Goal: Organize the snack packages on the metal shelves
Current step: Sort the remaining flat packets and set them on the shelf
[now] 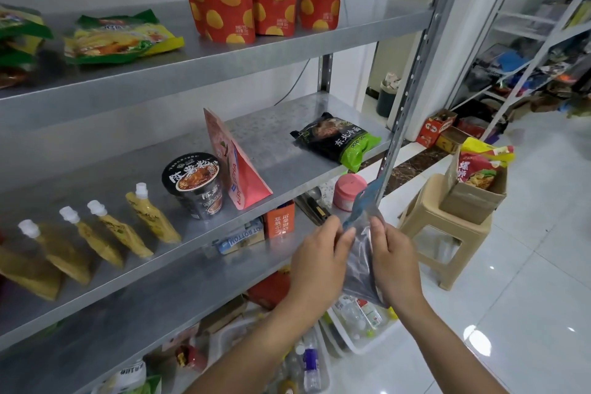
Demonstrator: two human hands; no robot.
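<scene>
A silver pouch [363, 253] is held in the air, below and right of the pink pouch [238, 166] standing on the middle shelf [281, 137]. The left hand [319, 262] and right hand [395, 262] grip its side edges, fingers curled and pinching it. The step seems to be bringing a pack in for shelving; next it likely needs lifting onto bare shelf just right of the pink pouch and standing upright.

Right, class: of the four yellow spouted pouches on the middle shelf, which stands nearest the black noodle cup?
The rightmost yellow pouch, just left of the black noodle cup; the other three sit in a row further left.
</scene>
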